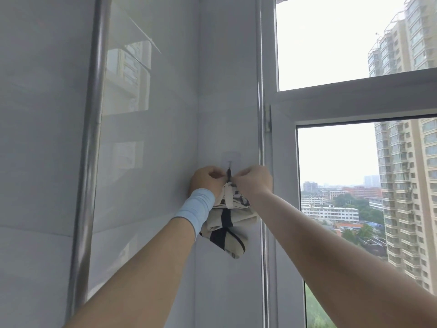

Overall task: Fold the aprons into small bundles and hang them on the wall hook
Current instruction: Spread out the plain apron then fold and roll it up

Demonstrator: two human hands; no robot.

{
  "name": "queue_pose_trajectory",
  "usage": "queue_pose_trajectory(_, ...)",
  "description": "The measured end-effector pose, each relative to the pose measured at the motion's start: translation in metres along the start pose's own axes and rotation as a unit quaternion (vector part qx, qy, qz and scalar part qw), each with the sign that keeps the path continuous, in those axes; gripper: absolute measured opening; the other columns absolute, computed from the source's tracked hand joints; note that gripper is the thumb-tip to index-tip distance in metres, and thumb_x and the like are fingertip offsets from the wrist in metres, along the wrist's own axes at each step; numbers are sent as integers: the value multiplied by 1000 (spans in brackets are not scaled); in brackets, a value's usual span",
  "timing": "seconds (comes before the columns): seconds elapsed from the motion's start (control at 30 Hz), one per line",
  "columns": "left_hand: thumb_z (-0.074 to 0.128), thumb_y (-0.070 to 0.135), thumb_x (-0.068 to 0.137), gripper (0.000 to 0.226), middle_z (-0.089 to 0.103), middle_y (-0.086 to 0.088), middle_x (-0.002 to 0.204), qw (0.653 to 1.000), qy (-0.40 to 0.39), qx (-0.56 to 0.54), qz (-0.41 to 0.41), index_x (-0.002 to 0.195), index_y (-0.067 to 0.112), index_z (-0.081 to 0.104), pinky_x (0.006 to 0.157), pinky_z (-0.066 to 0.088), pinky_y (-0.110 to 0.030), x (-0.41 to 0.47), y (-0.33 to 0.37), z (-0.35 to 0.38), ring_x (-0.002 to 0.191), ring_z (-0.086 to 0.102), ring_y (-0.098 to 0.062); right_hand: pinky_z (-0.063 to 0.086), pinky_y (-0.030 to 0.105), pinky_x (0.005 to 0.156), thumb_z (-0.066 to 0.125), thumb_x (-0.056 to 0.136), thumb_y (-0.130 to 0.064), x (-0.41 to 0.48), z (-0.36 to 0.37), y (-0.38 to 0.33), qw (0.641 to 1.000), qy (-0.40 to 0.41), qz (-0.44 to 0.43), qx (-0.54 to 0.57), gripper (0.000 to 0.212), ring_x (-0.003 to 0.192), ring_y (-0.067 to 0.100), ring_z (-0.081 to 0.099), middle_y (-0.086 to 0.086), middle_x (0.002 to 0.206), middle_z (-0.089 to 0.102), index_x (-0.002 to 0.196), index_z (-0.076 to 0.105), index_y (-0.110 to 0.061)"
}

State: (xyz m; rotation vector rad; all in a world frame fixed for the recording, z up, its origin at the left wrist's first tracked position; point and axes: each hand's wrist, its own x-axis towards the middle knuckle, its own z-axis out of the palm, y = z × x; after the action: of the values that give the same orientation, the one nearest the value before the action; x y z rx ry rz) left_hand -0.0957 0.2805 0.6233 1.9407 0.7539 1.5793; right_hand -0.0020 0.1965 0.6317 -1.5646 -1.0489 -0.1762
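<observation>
A clear adhesive wall hook (229, 163) is stuck on the white tiled wall beside the window frame. A beige apron bundle (228, 223) with black stripes hangs just below it. Its dark strap (228, 174) runs up to the hook. My left hand (207, 180), with a light blue wristband, pinches the strap from the left. From the right, my right hand (254, 179) pinches the same strap. Both hands sit close together directly under the hook, and their fingertips are partly hidden from me.
A vertical metal pipe (93, 129) runs down the wall at the left. A white window frame (281, 162) stands right of the hook, with apartment blocks outside. The wall corner lies just left of the hook.
</observation>
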Motion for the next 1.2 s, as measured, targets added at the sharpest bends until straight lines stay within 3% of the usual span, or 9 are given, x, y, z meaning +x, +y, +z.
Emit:
queue_pose_trajectory(0.1,68,22,85,10,73,8,91,1000,-24,9,5,87,28,76,84,52,-25,-4,1,-3,87,67,-14,39,22,49,68,85,-20,-12,-5,3,996,-28,-84,-6,27,54,14,54,0,57,63,58,68,-18)
queue_pose_trajectory(0.2,62,25,90,16,73,5,98,999,-44,-7,17,98,23,76,87,51,-24,-13,0,-7,92,66,-15,26,20,46,58,94,-26,-24,-9,10,984,-63,-156,-64,44,48,9,38,-6,48,43,50,48,-25)
queue_pose_trajectory(0.43,54,33,93,16,65,11,95,990,-25,55,128,100,26,66,78,48,-22,-40,-21,-16,87,60,-6,30,29,53,45,102,-29,-26,-6,19,979,-86,-143,-115,45,62,19,46,1,61,48,59,47,-16)
queue_pose_trajectory(0.53,43,35,96,30,63,2,80,987,-35,126,91,85,18,65,68,45,-29,-40,-28,-18,76,57,-19,40,31,73,44,101,-30,-32,-1,22,973,-102,-171,-113,29,89,24,55,4,97,57,93,69,-18)
queue_pose_trajectory(0.63,35,38,98,38,62,-4,79,977,-65,191,72,80,16,60,68,46,-31,-44,-32,-22,75,56,-26,41,34,93,40,103,-29,-39,1,27,970,-114,-178,-120,35,110,26,53,5,122,55,131,60,-20)
queue_pose_trajectory(0.7,36,38,100,37,64,-3,106,970,-56,210,107,104,21,68,85,49,-33,-43,-31,-24,95,60,-25,40,34,92,41,102,-29,-37,-2,23,971,-124,-167,-120,34,111,27,53,7,121,56,127,63,-19)
queue_pose_trajectory(0.8,41,33,99,40,56,-1,130,968,-39,199,145,136,22,51,99,44,-35,-44,-23,-26,116,54,-21,41,34,88,44,100,-30,-32,-8,14,972,-130,-153,-121,32,109,26,54,9,120,59,120,64,-17)
queue_pose_trajectory(1.0,32,38,102,46,46,-4,145,966,-124,218,66,146,26,38,107,37,-36,-46,-18,-27,130,46,-24,41,33,87,43,101,-33,-38,-8,19,972,-137,-153,-114,34,113,25,54,8,125,60,129,57,-19)
queue_pose_trajectory(1.2,40,42,98,52,49,1,141,974,-94,189,84,148,30,34,108,38,-39,-51,-10,-38,127,47,-19,38,30,81,44,99,-40,-37,-15,13,978,-130,-131,-96,43,112,22,54,5,127,60,137,50,-21)
